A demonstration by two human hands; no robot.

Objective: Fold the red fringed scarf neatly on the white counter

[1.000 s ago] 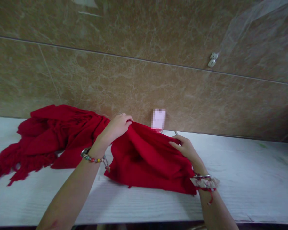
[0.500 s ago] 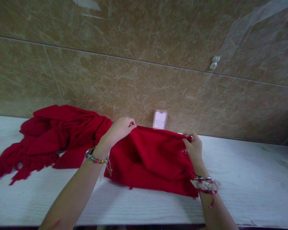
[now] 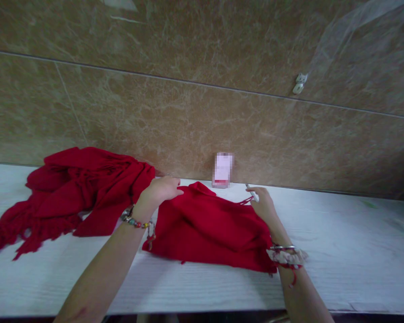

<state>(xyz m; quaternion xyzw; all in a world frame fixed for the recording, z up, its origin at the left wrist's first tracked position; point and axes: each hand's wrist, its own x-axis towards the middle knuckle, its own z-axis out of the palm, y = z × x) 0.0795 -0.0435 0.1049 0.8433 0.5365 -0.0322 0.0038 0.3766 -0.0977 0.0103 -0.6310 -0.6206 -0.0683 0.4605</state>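
Note:
A folded piece of red scarf [image 3: 212, 229] lies on the white tabletop in front of me, its upper edge slack and wavy. My left hand [image 3: 163, 188] is at its far left corner, fingers curled closed on the cloth. At the far right corner, my right hand [image 3: 262, 204] has its fingers bent together, and thin red fringe strands run to the fingertips. A slim white object [image 3: 252, 193] shows beside the right index finger; its kind is unclear. To the left lies a bunched red scarf part [image 3: 94, 193] with a fringed end. My left hand hides whether both parts join.
A phone-like pink object [image 3: 222, 170], blurred out, leans against the brown marbled tile wall [image 3: 188, 121] behind the table [image 3: 340, 251]. A small white cat-shaped hook [image 3: 300, 84] is fixed to the wall at the upper right.
The scarf's far edge, earlier stretched straight between both hands, has dropped and slackened. My left hand has come slightly left and nearer; the right hand now has only thin strands at its fingertips.

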